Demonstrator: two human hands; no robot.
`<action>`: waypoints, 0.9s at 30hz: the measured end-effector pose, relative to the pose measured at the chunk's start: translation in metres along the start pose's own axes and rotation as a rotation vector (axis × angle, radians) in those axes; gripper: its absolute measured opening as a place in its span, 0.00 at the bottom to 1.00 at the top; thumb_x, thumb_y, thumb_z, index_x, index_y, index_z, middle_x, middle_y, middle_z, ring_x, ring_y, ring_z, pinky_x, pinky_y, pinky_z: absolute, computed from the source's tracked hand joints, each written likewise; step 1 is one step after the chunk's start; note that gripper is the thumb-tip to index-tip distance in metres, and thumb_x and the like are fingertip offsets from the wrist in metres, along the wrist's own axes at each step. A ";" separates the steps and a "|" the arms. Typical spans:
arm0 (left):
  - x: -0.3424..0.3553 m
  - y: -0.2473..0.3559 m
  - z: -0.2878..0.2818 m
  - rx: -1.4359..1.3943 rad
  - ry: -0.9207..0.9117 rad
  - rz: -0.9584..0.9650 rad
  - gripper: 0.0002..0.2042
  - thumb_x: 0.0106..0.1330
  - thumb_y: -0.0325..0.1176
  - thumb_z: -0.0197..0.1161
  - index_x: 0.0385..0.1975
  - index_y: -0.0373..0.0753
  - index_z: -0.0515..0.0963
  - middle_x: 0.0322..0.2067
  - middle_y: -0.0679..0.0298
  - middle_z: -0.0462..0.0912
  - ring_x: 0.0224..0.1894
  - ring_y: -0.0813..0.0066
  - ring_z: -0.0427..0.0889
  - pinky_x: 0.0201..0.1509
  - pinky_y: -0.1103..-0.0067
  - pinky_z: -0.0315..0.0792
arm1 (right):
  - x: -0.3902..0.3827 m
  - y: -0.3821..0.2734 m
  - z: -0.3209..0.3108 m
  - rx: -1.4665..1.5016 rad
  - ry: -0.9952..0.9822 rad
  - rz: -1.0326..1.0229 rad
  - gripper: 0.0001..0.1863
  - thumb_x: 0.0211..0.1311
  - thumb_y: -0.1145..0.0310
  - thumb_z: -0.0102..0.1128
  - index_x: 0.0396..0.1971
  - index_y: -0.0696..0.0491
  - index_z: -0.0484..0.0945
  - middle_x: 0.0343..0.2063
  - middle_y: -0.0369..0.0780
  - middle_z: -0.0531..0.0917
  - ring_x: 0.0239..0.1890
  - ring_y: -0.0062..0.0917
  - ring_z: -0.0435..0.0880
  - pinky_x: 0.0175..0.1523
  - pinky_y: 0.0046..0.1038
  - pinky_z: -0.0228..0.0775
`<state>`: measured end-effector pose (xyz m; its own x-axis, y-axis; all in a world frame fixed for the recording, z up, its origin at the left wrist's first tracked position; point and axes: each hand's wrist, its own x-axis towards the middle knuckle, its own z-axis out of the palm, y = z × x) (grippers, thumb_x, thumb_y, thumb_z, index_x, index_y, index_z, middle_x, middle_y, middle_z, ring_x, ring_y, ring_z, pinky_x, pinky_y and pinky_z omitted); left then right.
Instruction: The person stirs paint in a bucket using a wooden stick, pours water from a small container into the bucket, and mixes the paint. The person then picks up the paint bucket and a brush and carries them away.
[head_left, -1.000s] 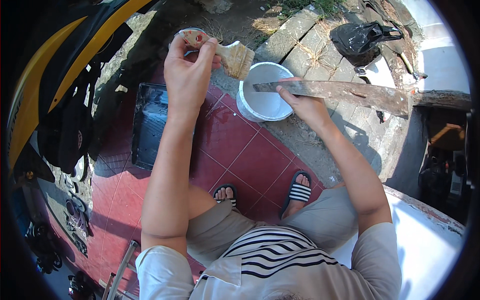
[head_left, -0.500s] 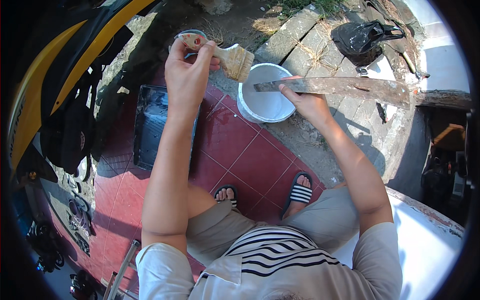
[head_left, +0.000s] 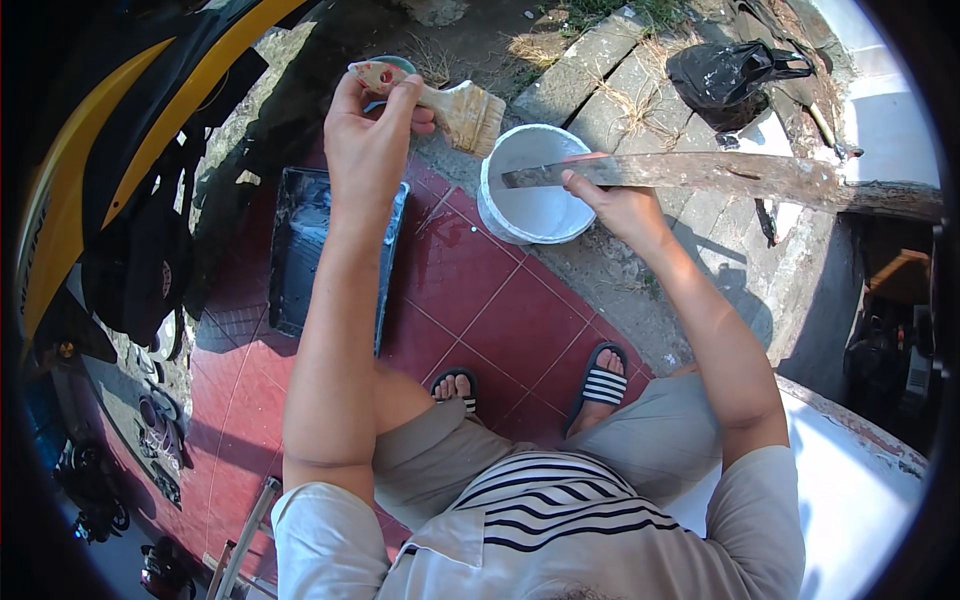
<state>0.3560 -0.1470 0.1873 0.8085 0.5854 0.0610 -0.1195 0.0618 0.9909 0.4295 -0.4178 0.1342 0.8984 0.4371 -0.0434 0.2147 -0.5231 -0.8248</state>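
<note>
Slat point(head_left: 720, 174) far end, right of bucket point(head_left: 497, 218), sits higher in view than a second ago; brush point(head_left: 468, 115) shifts slightly left relative to bucket.

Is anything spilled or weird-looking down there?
Yes, a little. Between the black paint tray and the white bucket, the red floor tiles have a dark, wet-looking patch and a white speck, like something dripped. The long flat strip in the right hand looks blotchy and worn too.

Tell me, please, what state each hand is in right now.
Left hand: closed, holding the paintbrush by its handle.
Right hand: closed, holding the long flat strip near one end.
</note>
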 end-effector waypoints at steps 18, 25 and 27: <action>0.004 -0.005 -0.008 0.038 0.019 -0.042 0.09 0.69 0.33 0.62 0.41 0.33 0.78 0.33 0.65 0.81 0.31 0.81 0.79 0.36 0.81 0.76 | -0.012 -0.029 -0.010 -0.074 -0.149 0.055 0.15 0.58 0.59 0.68 0.39 0.55 0.85 0.35 0.42 0.87 0.40 0.28 0.86 0.47 0.29 0.75; 0.005 -0.012 -0.006 0.044 0.027 -0.092 0.11 0.69 0.35 0.62 0.40 0.33 0.78 0.33 0.65 0.80 0.30 0.82 0.78 0.36 0.81 0.76 | -0.010 -0.009 -0.029 -0.180 -0.047 0.064 0.16 0.56 0.60 0.69 0.39 0.55 0.85 0.35 0.44 0.88 0.39 0.30 0.87 0.45 0.30 0.76; 0.005 -0.014 -0.004 0.034 0.022 -0.090 0.11 0.69 0.35 0.62 0.40 0.33 0.78 0.33 0.65 0.80 0.30 0.82 0.78 0.36 0.81 0.76 | -0.014 -0.010 -0.033 -0.210 -0.029 0.058 0.16 0.61 0.61 0.66 0.41 0.57 0.84 0.29 0.39 0.86 0.34 0.21 0.84 0.41 0.25 0.75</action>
<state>0.3596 -0.1416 0.1732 0.8023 0.5961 -0.0307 -0.0273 0.0879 0.9958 0.4279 -0.4426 0.1619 0.9009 0.4210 -0.1057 0.2408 -0.6874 -0.6852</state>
